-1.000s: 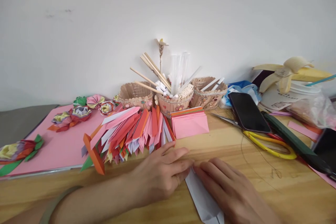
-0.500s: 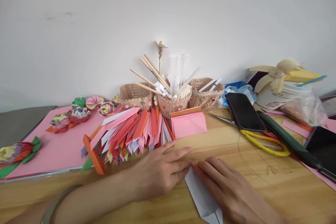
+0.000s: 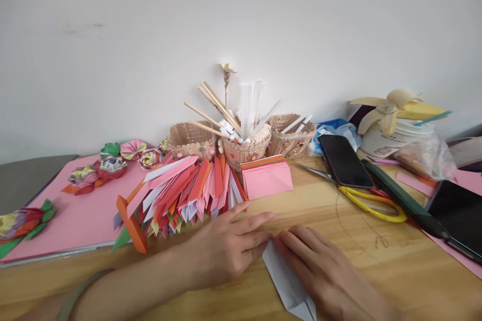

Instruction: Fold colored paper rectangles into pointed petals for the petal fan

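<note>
A pale, folded piece of paper (image 3: 286, 281) lies on the wooden table (image 3: 211, 301) at the bottom centre, its narrow tip pointing away from me. My left hand (image 3: 229, 246) touches that tip with its lower fingers, while its index finger stretches out above the wood. My right hand (image 3: 320, 266) rests along the paper's right side, fingers together and bent over the edge, pressing it. Both sets of fingertips meet at the tip. Behind my left hand is a dense row of folded red, pink, orange and white pieces (image 3: 196, 185).
Pink folded sheets (image 3: 267, 180) stand before decorated baskets (image 3: 246, 153) of sticks. Paper flowers (image 3: 113, 164) lie on pink card (image 3: 83, 210) at left. Yellow-handled scissors (image 3: 372, 205), a phone (image 3: 344, 160), a dark green cutter (image 3: 406, 200) and a peeled banana (image 3: 414, 109) are at right.
The whole view has shifted slightly, so most things appear a little further left. Both hands keep nearly the same pose on the pale paper.
</note>
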Demonstrator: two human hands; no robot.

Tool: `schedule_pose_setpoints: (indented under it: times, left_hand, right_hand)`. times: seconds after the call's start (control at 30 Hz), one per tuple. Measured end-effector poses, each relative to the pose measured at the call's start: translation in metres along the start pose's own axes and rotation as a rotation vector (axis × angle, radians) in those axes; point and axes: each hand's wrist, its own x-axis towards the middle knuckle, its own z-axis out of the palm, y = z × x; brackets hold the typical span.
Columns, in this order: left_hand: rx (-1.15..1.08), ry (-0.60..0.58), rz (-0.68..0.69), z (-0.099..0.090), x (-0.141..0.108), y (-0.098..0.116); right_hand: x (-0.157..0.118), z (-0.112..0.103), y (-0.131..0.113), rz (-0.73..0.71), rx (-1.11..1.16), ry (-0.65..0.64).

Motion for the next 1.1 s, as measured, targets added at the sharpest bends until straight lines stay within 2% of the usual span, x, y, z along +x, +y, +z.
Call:
schedule_pose_setpoints:
  times: [0.27, 0.33, 0.43, 0.53, 0.67, 0.8, 0.87, 0.97, 1.1]
  left_hand:
    - [0.067, 0.030, 0.039, 0.004, -0.003, -0.001]
    - [0.087, 0.047, 0.026, 0.004, -0.003, 0.001]
    - [0.162, 0.078, 0.007, 0.002, -0.003, 0.009]
    - [0.281, 0.148, -0.004, 0.000, -0.004, 0.022]
    - [0.348, 0.220, -0.038, -0.002, -0.004, 0.035]
    - [0.277, 0.194, -0.126, -0.003, -0.001, 0.036]
    - [0.220, 0.162, -0.154, -0.003, 0.001, 0.034]
    - [0.182, 0.125, -0.120, -0.003, 0.003, 0.031]
    - [0.183, 0.135, -0.093, -0.002, 0.004, 0.032]
  right_hand:
    - [-0.015, -0.013, 0.017, 0.115, 0.146, -0.152]
    - [-0.026, -0.017, 0.021, 0.147, 0.139, -0.129]
    - [-0.042, -0.022, 0.020, 0.207, 0.124, 0.006]
    - [-0.048, -0.023, 0.014, 0.244, 0.137, 0.006]
    - [-0.042, -0.014, 0.008, 0.169, 0.082, 0.042]
    - [-0.030, -0.009, 0.008, 0.108, 0.104, 0.029]
    - [-0.025, -0.012, 0.012, 0.142, 0.199, -0.024]
    - [-0.019, -0.017, 0.021, 0.207, 0.372, -0.132]
    - [-0.015, -0.021, 0.032, 0.222, 0.492, -0.208]
